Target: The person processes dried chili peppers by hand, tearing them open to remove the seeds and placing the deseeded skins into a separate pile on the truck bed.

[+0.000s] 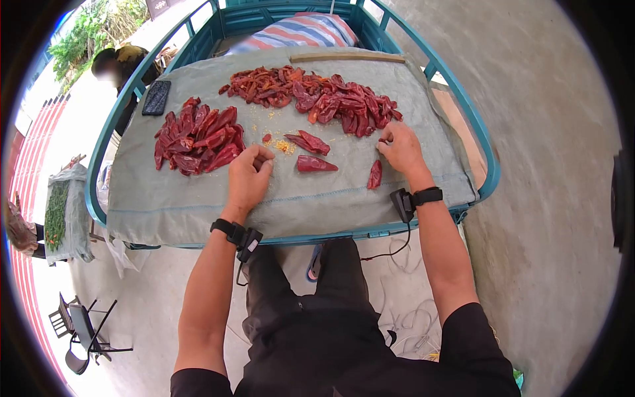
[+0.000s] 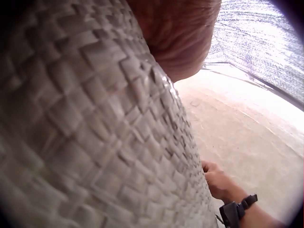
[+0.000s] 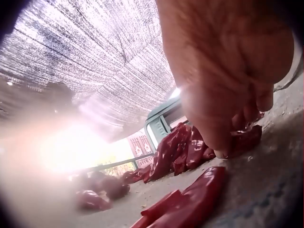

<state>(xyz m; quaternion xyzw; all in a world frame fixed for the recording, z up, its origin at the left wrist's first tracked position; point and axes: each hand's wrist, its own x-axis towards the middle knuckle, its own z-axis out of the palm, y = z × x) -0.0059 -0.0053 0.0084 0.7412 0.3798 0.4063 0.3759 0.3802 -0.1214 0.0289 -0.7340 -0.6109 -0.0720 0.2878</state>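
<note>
In the head view, dried red peppers form a left pile and a longer far pile. Beside the left pile, my left hand rests with fingers loosely curled and nothing visible in them; the left wrist view shows only its palm side. My right hand has bent fingers at the far pile's right end. Up close, its thumb and fingers are against a dark red piece; whether they grip it is unclear. Single peppers lie between the hands: one broad, one split, one small.
Grey woven sheeting covers the cart bed inside a teal rail. A phone lies far left, a wooden strip at the back. Yellow seeds are scattered mid-sheet. A person is beyond the left rail.
</note>
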